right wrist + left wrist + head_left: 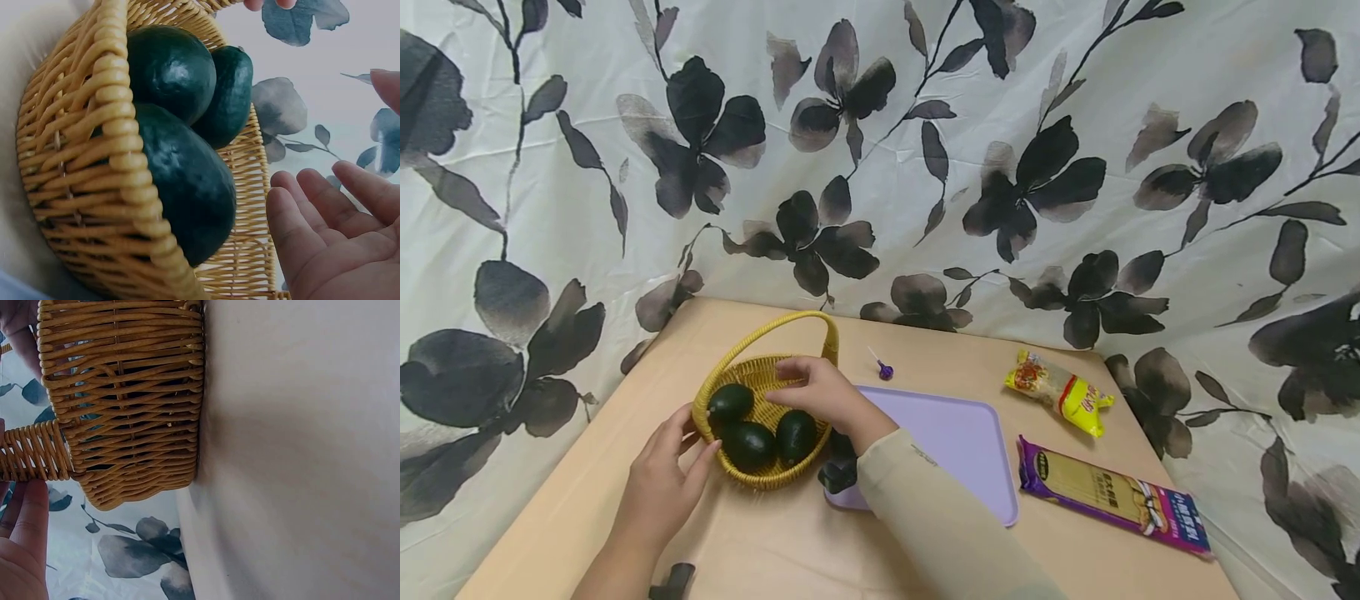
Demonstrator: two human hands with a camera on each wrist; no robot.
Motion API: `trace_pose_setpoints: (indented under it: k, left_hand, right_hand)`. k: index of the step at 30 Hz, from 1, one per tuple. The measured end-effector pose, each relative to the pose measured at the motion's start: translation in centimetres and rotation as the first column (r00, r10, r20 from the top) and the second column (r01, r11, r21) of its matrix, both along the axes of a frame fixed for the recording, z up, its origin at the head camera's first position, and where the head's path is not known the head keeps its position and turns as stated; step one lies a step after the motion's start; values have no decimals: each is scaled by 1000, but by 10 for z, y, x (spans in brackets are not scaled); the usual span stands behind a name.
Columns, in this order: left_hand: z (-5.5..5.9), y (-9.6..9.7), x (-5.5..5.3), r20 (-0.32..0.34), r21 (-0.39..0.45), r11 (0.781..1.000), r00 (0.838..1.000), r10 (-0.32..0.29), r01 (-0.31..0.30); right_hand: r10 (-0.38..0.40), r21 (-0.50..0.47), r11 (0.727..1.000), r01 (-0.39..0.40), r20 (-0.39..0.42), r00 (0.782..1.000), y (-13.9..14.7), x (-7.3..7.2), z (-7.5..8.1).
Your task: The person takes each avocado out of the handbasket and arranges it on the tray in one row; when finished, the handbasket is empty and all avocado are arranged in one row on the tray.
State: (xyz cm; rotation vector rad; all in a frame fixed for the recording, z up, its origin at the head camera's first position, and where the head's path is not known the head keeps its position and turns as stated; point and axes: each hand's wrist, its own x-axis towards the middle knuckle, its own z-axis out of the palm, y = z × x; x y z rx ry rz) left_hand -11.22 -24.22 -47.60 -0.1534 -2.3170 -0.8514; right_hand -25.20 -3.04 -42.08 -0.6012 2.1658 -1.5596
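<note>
A yellow woven basket [767, 479] stands on the table with three dark green avocados in it: one at the left [731, 403], one in front [748, 447], one at the right [796, 437]. My left hand [666, 483] holds the basket's left side where the handle [37, 450] joins the rim, thumb in front and fingers behind. Over the basket's back right part hovers my right hand [823, 392]. Its fingers are spread and relaxed, apart from the avocados. In the right wrist view this hand [344, 231] shows an empty palm beside the rim.
A lilac tray [955, 450] lies right of the basket, partly under the right sleeve [925, 508]. Behind it is a purple-wrapped lollipop [885, 371]. Farther right lie a yellow snack bag [1060, 392] and a purple noodle packet [1112, 497]. A floral curtain [910, 208] hangs behind the table.
</note>
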Motion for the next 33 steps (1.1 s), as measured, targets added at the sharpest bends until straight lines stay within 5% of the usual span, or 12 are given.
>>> trace_pose_setpoints:
  k: [8, 33]
  left_hand:
    - [2, 2, -1, 42, 8, 1000, 999, 2, -2]
    - [1, -1, 0, 12, 17, 999, 999, -31, 31]
  right_hand:
    - [-32, 22, 999, 32, 5, 999, -18, -3, -3]
    - [-41, 62, 997, 35, 93, 995, -51, -10, -14]
